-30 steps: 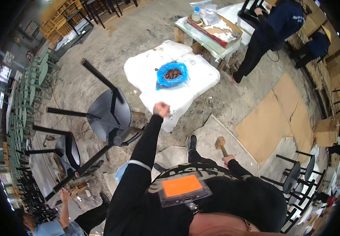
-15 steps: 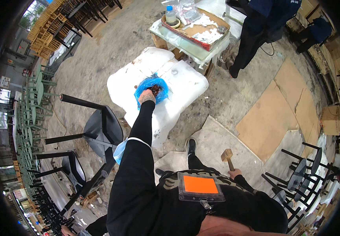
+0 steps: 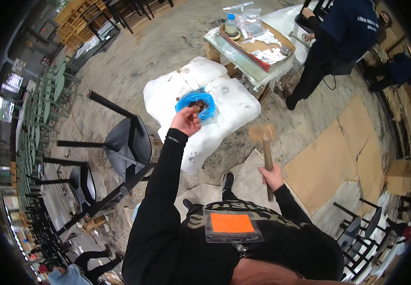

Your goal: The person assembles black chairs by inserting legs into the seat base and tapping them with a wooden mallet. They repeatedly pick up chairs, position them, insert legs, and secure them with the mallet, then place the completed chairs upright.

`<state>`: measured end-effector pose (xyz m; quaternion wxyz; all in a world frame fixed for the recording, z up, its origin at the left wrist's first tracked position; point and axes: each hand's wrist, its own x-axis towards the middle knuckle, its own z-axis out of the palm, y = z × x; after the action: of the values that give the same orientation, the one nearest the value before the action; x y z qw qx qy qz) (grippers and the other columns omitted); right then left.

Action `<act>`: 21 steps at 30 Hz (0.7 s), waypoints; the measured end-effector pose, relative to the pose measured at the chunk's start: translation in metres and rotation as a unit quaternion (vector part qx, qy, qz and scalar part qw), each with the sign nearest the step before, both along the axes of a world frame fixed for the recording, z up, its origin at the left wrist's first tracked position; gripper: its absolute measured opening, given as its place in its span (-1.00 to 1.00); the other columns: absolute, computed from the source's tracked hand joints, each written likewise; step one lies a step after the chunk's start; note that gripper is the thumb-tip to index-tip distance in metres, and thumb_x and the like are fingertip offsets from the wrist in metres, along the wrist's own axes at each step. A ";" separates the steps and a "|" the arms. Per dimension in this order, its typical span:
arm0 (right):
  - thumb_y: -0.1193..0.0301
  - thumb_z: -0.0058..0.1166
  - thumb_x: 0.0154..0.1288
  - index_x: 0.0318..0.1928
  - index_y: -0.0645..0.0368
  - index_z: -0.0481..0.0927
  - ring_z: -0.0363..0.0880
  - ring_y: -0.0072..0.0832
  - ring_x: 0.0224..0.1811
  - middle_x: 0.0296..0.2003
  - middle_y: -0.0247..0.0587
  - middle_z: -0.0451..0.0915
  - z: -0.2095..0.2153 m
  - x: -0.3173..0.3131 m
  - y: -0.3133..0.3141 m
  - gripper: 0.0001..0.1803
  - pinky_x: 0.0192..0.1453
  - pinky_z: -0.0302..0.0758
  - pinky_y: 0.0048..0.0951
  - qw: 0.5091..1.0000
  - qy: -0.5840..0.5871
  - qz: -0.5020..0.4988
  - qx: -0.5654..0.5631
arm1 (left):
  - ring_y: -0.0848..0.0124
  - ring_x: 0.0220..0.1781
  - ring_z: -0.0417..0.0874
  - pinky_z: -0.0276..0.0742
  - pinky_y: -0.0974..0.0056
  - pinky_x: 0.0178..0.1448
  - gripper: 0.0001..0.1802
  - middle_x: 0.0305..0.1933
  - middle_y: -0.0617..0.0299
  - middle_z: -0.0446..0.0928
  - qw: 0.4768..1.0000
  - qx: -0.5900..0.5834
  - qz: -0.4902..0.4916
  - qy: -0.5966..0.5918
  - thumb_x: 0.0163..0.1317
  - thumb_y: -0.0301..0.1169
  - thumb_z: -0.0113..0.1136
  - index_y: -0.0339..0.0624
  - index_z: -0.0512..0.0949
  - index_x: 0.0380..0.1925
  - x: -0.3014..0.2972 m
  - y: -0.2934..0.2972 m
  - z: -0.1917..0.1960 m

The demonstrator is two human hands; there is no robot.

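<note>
From where I stood, the left hand (image 3: pixel 186 121) hung over the near edge of a crumpled, translucent blue plastic bag (image 3: pixel 208 114), just above the middle of the frame. Its fingers were loosely curled; I couldn't tell whether anything was pinched in them, or whether they touched the bag. The bag stood wide open, presumably so the small, dark brown pieces (image 3: pixel 198 105) inside could be picked out without looking for long. It sat on a low, white-covered stand (image 3: pixel 238 102), likely chosen to keep it within easy reach.

Right of centre, the right hand (image 3: pixel 273 176) was closed around the handle of a block-headed, pale wooden mallet (image 3: pixel 266 151), head up (a handy way, I thought, to keep it clear of the other hand). At left in the frame, a black, round-seated chair (image 3: pixel 141 137) lay with its legs jutting out, perhaps to leave its underside exposed.
</note>
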<state>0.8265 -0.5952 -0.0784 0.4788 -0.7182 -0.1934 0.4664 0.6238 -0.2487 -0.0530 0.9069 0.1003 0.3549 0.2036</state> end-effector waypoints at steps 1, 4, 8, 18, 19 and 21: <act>0.42 0.23 0.15 -0.38 0.26 0.46 0.38 -0.64 -0.75 -0.69 -0.39 0.42 0.028 -0.008 0.032 -0.79 -0.69 0.37 -0.55 0.999 -0.001 0.017 0.031 | 0.47 -0.55 0.33 0.25 0.32 -0.45 -0.93 -0.58 0.37 0.34 0.999 0.003 -0.024 -0.030 0.14 -0.37 0.07 -0.08 0.49 -0.40 -0.010 -0.020 0.016; 0.42 0.23 0.19 -0.15 0.29 0.58 0.42 -0.69 -0.67 -0.49 -0.40 0.52 0.099 -0.045 0.103 -0.75 -0.63 0.36 -0.59 0.978 0.045 0.124 0.163 | 0.47 -0.54 0.31 0.24 0.33 -0.40 -0.94 -0.56 0.40 0.32 0.996 0.012 -0.078 -0.049 0.14 -0.38 0.05 -0.08 0.43 -0.40 -0.039 -0.076 0.050; 0.42 0.23 0.20 -0.12 0.31 0.59 0.44 -0.68 -0.66 -0.43 -0.34 0.57 0.141 -0.110 0.152 -0.72 -0.61 0.43 -0.60 0.952 0.071 0.242 0.174 | 0.47 -0.50 0.35 0.28 0.32 -0.36 -0.91 -0.53 0.39 0.38 0.997 -0.005 -0.048 -0.053 0.21 -0.36 0.04 -0.11 0.44 -0.40 -0.095 -0.124 0.078; 0.44 0.22 0.20 -0.31 0.31 0.55 0.44 -0.66 -0.71 -0.52 -0.30 0.57 0.135 -0.256 0.149 -0.82 -0.67 0.36 -0.61 0.913 0.156 0.351 0.134 | 0.50 -0.46 0.58 0.43 0.41 -0.46 -0.79 -0.41 0.31 0.55 0.945 0.241 0.108 0.194 0.32 -0.27 0.10 -0.18 0.53 -0.26 -0.236 -0.209 0.099; 0.44 0.22 0.21 -0.31 0.31 0.55 0.44 -0.66 -0.71 -0.52 -0.30 0.58 0.133 -0.270 0.147 -0.82 -0.67 0.36 -0.61 0.911 0.159 0.359 0.127 | 0.50 -0.47 0.58 0.43 0.42 -0.47 -0.80 -0.42 0.30 0.55 0.931 0.265 0.121 0.219 0.32 -0.28 0.10 -0.19 0.54 -0.27 -0.249 -0.216 0.095; 0.43 0.22 0.22 -0.31 0.31 0.54 0.44 -0.66 -0.71 -0.50 -0.30 0.58 0.129 -0.297 0.141 -0.82 -0.67 0.36 -0.61 0.907 0.162 0.372 0.114 | 0.52 -0.50 0.59 0.42 0.45 -0.48 -0.82 -0.46 0.29 0.58 0.893 0.330 0.140 0.272 0.29 -0.32 0.13 -0.21 0.55 -0.30 -0.273 -0.226 0.093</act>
<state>0.5293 -0.4546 0.0501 0.3734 -0.4490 -0.4179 0.6959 0.3506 -0.4744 0.0399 0.6516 0.3947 0.5102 0.3990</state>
